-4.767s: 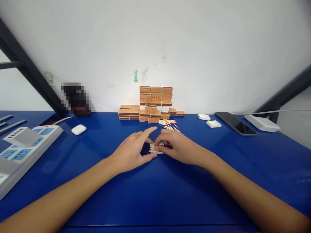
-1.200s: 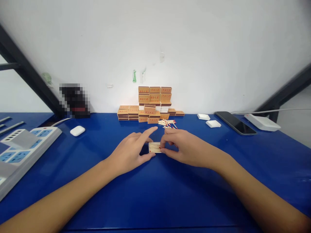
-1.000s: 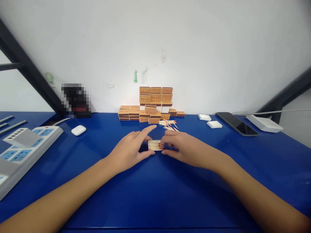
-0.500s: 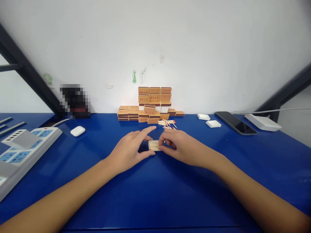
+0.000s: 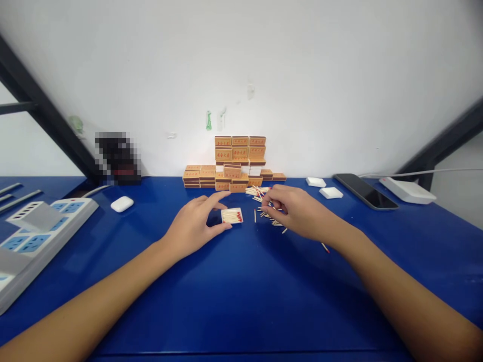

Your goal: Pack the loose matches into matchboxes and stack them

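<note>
Two grips over the desk, a left grip and a right grip; one open matchbox tray between them, its matches too small to count; one scatter of loose matches, too tangled to number, with one stray match lying apart on the near right; one stack of matchboxes at far centre, its top two rows three boxes each, the lower ones too jumbled to count; two small white boxes on the far right; one phone; one white adapter; one earbud case on the left; one power strip at the left edge.
</note>
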A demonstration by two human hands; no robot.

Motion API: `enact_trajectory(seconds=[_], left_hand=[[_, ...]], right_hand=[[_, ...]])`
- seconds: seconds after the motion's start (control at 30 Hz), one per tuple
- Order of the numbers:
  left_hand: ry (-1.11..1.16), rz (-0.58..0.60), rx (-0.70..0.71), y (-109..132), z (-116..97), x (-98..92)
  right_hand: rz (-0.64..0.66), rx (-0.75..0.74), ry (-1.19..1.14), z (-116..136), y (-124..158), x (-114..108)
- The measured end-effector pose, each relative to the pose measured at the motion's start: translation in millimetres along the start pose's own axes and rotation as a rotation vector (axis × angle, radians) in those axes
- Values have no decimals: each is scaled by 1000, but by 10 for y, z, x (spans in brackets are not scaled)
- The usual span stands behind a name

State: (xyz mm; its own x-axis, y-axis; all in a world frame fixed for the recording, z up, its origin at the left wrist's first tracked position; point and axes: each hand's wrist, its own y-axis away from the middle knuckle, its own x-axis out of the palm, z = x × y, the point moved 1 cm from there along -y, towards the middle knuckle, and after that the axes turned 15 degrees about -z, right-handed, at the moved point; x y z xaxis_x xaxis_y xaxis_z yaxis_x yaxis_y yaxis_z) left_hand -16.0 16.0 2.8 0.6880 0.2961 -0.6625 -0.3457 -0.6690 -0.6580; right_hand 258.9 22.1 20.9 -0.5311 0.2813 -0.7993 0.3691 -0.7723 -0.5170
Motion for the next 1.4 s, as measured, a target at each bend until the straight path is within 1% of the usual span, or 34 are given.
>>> enact_trajectory(seconds=[0.03,0.13,0.17,0.2,0.27,0.3,0.4,0.6,0.63,0.73,0.77,0.87,0.93,1.0,1.1,1.23,1.3,1.4], left_hand=[[13,-6,7,0,6,4],[26,-139,31,-4,0,-2],[15,-162,40,-4,-1,0],[-2,-155,49,-1,1,7],[-19,-82,69,9,17,36],[-20,-65,74,15,28,49],[-18,-95,80,27,48,67],[-16,-139,74,29,12,54],[-24,-126,59,30,10,55],[-32,-34,24,32,10,69],[-30,-32,17,31,11,70],[-36,-75,-6,23,17,65],[-27,-39,-22,20,22,70],[-9,-16,-25,21,22,75],[-7,-25,-40,25,10,76],[46,86,-80,41,-26,85],[79,79,-67,48,-53,84],[80,79,-49,61,-83,91]], right_hand=[[11,-2,2,-6,6,13],[54,-25,-1,5,27,61],[67,-33,-2,15,33,80],[79,-37,1,27,39,99],[93,-32,9,48,48,133],[97,-24,11,56,52,147],[110,-10,12,62,60,175],[121,-54,33,42,59,201],[125,-60,39,42,58,208],[137,-71,48,42,55,239],[140,-71,45,42,56,252],[157,-78,37,41,66,288],[161,-103,36,50,75,299],[142,-112,29,71,76,287],[60,-62,-34,129,56,217],[-89,-13,-148,260,19,116],[-122,-25,-158,344,21,116],[-122,-85,-108,469,49,186]])
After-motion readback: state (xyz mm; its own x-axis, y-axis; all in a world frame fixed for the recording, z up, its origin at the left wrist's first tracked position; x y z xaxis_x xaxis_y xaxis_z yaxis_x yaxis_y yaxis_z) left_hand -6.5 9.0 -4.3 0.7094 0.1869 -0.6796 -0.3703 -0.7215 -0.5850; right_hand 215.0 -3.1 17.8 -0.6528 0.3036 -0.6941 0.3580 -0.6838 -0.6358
